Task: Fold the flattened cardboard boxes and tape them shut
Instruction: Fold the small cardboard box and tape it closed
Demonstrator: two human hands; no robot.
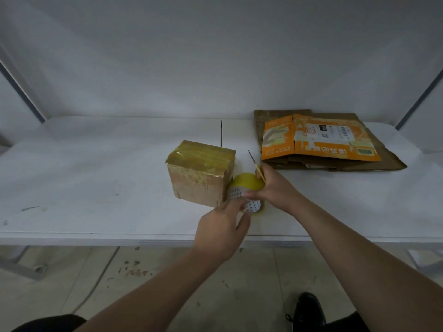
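A taped-shut cardboard box (200, 173) stands on a white table (96, 176), a yellow tape roll (247, 188) just beside it at four o'clock. The left hand (223, 232) pinches the roll's near edge; the right hand (275, 186) grips yellow-handled scissors (258, 168) (blades pointing to eleven o'clock) against the roll. Flattened cardboard boxes (321, 142), an orange one on top, lie at two o'clock.

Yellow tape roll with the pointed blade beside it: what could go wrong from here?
1. The right hand grips the yellow-handled pointed blade while touching the yellow tape roll; the left hand pinches the roll close by, so a slip might cut fingers.
2. The roll is next to the taped brown cardboard box; pulling might nudge it.
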